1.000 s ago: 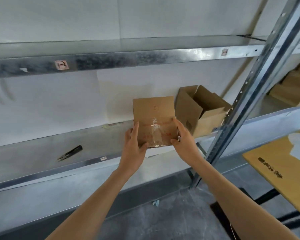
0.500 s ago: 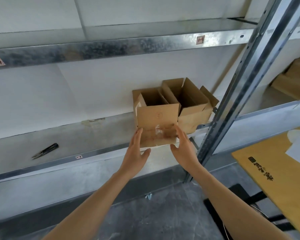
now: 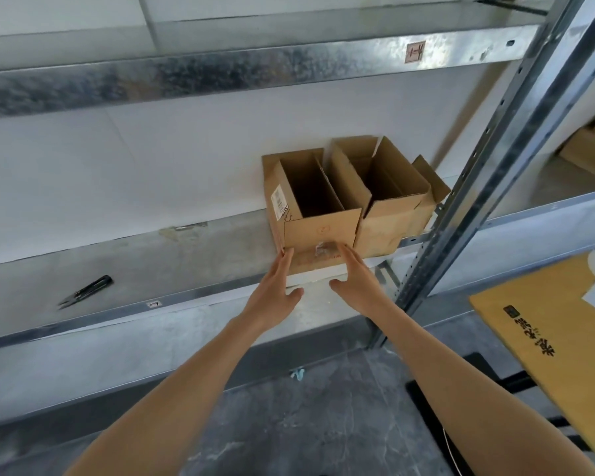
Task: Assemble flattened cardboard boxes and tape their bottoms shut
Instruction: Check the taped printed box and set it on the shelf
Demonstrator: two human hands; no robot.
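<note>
An assembled cardboard box (image 3: 318, 231) stands upright and open-topped on the metal shelf (image 3: 124, 269), with a barcode label on its left flap and clear tape low on its front. A second open box (image 3: 392, 207) stands touching its right side. My left hand (image 3: 277, 292) is open, its straight fingertips at the box's lower left front corner. My right hand (image 3: 358, 280) is open too, fingers straight, tips at the lower right of the front face. Neither hand grips anything.
Small black snips (image 3: 85, 292) lie on the shelf to the left. A slanted steel upright (image 3: 461, 207) rises right of the boxes. A flat yellow-brown cardboard sheet (image 3: 543, 324) with black print lies at the right. An upper shelf beam (image 3: 220, 77) runs overhead.
I turned the box from bottom-facing-me to upright and set it on the shelf beside the other box. Both hands have let go and now lie open at its front.
</note>
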